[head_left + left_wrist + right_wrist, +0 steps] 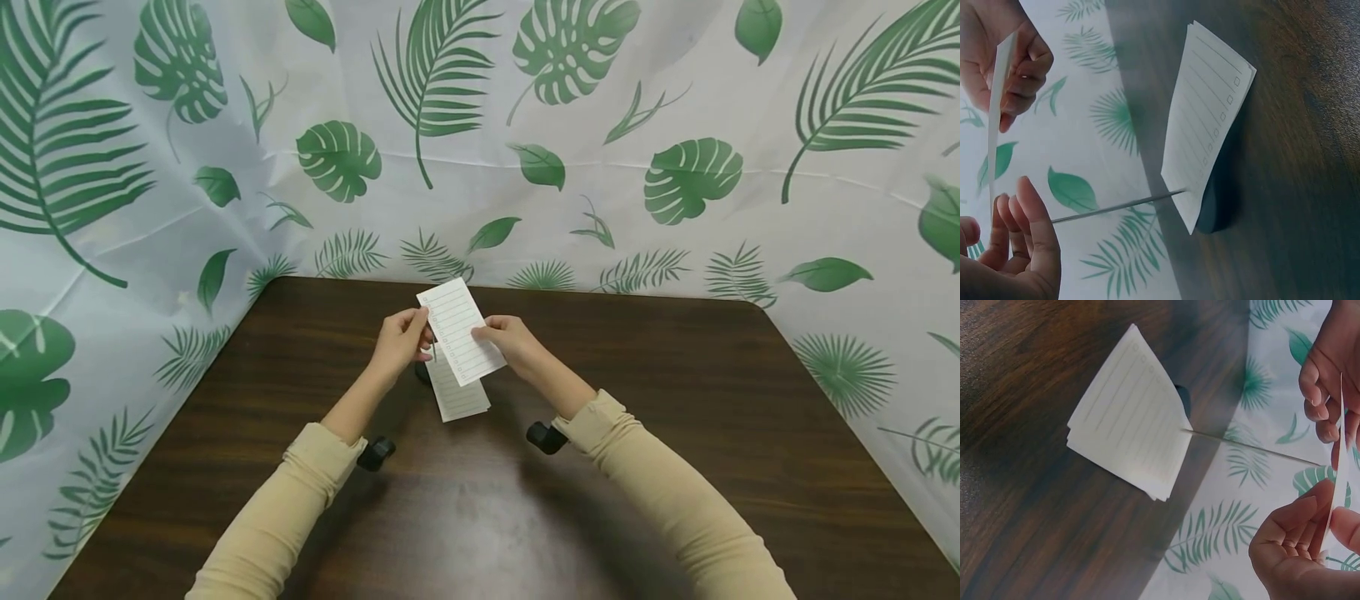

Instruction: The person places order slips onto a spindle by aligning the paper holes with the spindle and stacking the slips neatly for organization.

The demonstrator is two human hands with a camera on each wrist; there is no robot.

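A white lined sheet [459, 333] with a row of small checkboxes is held tilted above the table between both hands. My left hand [397, 343] pinches its upper left edge, and my right hand [510, 337] pinches its right edge, thumb on the face. Below it, several similar sheets [1207, 119] are stuck on a thin metal spike [1116, 206] that rises from a dark round base [423, 373]. The spike's upper end is close to my left fingers [1035, 231]. In the right wrist view the held sheet is seen edge-on, apart from the stack [1129, 419].
The spike stands on a dark brown wooden table [675, 400]. A white curtain [465, 192] with green leaf prints hangs behind and at the sides. Black wrist mounts [546, 437] stick out below both cuffs.
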